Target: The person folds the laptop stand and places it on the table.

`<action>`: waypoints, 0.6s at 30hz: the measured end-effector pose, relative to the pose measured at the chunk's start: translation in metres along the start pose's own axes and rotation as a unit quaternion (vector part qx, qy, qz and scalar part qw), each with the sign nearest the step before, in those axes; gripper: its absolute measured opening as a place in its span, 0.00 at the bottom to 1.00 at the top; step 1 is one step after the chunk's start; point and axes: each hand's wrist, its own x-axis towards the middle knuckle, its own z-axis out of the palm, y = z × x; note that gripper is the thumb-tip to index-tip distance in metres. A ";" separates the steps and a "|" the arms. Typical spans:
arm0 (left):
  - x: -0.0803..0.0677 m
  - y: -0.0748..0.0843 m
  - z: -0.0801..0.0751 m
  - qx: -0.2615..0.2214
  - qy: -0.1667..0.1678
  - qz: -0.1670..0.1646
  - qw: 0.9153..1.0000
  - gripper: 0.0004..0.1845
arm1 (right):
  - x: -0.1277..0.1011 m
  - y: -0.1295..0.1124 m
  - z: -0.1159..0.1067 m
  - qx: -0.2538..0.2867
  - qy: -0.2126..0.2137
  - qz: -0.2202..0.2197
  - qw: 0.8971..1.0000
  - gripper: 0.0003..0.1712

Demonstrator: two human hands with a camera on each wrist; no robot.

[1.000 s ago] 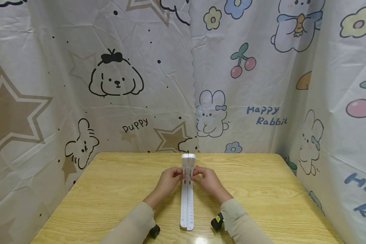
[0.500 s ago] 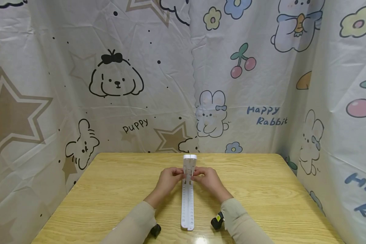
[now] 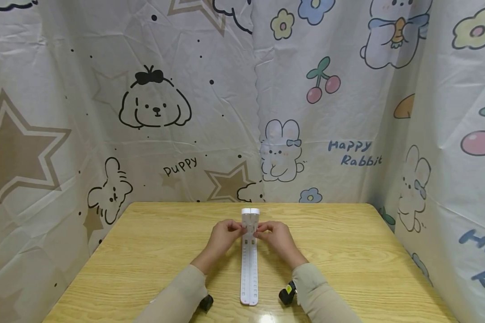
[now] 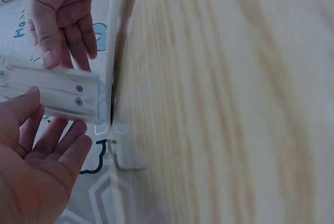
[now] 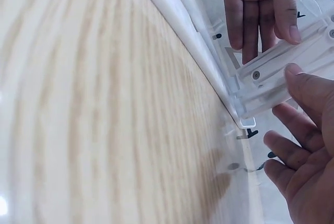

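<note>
A white plastic folding stand [image 3: 249, 273] lies lengthwise on the table, its two notched rails side by side. At its far end a raised panel [image 3: 250, 218] slants up from the rails. My left hand [image 3: 223, 237] pinches the panel's left edge, and my right hand [image 3: 276, 237] pinches its right edge. In the left wrist view, the left thumb presses the screwed face of the panel [image 4: 57, 85] with fingers behind it. The right wrist view has the right thumb on the panel [image 5: 282, 70] likewise, fingers beneath. The hinge is only partly visible.
A light wood table [image 3: 165, 251] carries the stand, with patterned curtains [image 3: 210, 134] behind it and at both sides. Black wrist devices [image 3: 288, 294] sit under the sleeve cuffs [image 3: 311, 280], close to the tabletop.
The raised panel's top has dropped slightly in the head view. The rails' near ends, earlier staggered, now lie nearly even. Both hands keep their pinch and have hardly moved.
</note>
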 end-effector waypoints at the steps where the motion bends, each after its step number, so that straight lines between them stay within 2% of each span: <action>1: 0.000 0.000 -0.001 0.004 -0.002 0.000 1.000 0.08 | 0.000 0.000 0.000 0.003 0.003 0.004 1.000 0.07; 5: -0.001 0.000 -0.004 0.008 -0.008 -0.001 1.000 0.09 | 0.000 0.001 0.000 0.020 0.014 0.011 1.000 0.08; 10: 0.000 -0.001 -0.004 -0.030 -0.021 0.009 0.999 0.11 | 0.001 0.003 -0.001 0.080 0.013 0.015 0.997 0.12; 13: 0.002 -0.003 -0.005 -0.043 -0.030 0.021 0.998 0.11 | 0.002 0.004 -0.003 0.105 -0.002 0.013 0.994 0.13; 18: 0.005 -0.003 -0.006 -0.042 -0.055 0.034 0.997 0.12 | 0.006 0.006 -0.005 0.134 -0.050 -0.001 0.990 0.20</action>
